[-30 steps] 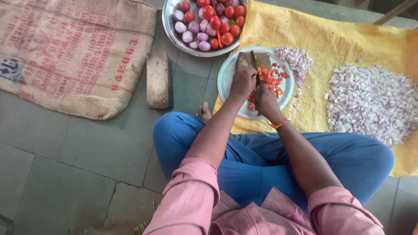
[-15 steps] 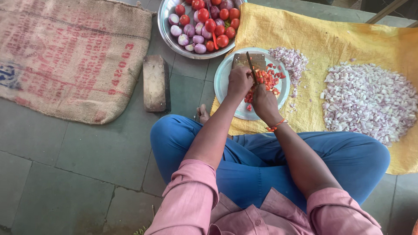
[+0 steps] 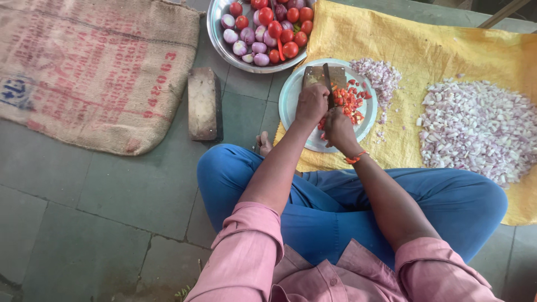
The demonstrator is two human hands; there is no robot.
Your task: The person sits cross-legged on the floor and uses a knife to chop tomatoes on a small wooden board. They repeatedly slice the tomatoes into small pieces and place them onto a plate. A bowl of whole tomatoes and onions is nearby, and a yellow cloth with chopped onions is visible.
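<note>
Left hand [image 3: 311,103] and right hand [image 3: 337,124] both clench on tomato pieces [image 3: 349,100] at one upright blade [image 3: 327,84] — one round plate [image 3: 296,92], two chopped onion heaps [image 3: 475,128], one bowl [image 3: 221,45].

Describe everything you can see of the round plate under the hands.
The plate is round, shallow and pale, metal by its look, with a raised rim. It lies flat on the near left part of the yellow cloth, its left edge reaching past the cloth over the floor. Chopped red tomato pieces lie on it around an upright blade. The left hand and right hand work above its middle, hiding part of it.
</note>
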